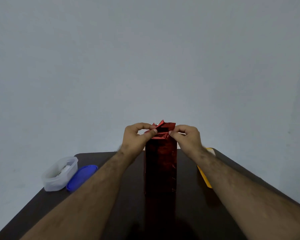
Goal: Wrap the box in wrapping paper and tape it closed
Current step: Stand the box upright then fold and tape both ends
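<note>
**A:** Where's our box at right now?

**B:** The tall box in shiny red foil wrapping paper [161, 163] is standing upright mid-way across the dark brown wooden table [125, 196]. Our left hand [137, 137] and right hand [187, 137] are both pinching the loose crumpled paper flaps at the top, thumb and fingers curled on the foil.

**A:** What else is out?

**B:** On the left, a clear plastic tub [59, 174] with its blue oval lid [81, 176] just beside it. On the right, a flat yellow thing [204, 177] under our right forearm, can't tell what it is.
</note>
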A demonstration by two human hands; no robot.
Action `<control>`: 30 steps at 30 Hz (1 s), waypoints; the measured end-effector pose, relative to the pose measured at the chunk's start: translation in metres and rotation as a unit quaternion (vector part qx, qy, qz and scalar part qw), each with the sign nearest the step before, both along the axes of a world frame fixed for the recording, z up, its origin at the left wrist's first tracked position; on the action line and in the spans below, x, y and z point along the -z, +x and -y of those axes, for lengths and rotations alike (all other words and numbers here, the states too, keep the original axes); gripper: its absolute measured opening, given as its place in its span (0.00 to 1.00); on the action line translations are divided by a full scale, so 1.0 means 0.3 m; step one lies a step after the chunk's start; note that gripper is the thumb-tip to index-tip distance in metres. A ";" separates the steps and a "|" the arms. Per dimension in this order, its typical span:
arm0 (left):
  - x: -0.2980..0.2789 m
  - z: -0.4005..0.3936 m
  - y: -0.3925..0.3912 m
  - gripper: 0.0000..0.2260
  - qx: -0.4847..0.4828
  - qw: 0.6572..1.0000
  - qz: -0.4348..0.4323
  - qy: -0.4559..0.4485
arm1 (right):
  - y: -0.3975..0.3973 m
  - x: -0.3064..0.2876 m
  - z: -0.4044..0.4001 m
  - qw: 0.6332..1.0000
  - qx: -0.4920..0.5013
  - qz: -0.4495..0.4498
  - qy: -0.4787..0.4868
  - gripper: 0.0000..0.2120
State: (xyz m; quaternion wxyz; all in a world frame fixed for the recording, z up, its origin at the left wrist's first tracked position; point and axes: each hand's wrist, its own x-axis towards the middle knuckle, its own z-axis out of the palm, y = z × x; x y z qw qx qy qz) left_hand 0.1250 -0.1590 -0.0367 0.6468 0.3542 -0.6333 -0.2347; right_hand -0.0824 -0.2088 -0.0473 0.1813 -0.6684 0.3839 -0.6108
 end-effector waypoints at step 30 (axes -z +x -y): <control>-0.010 0.243 -0.005 0.06 0.104 0.979 -0.155 0.077 | 0.203 -0.080 0.201 0.980 0.020 0.193 -0.044 0.02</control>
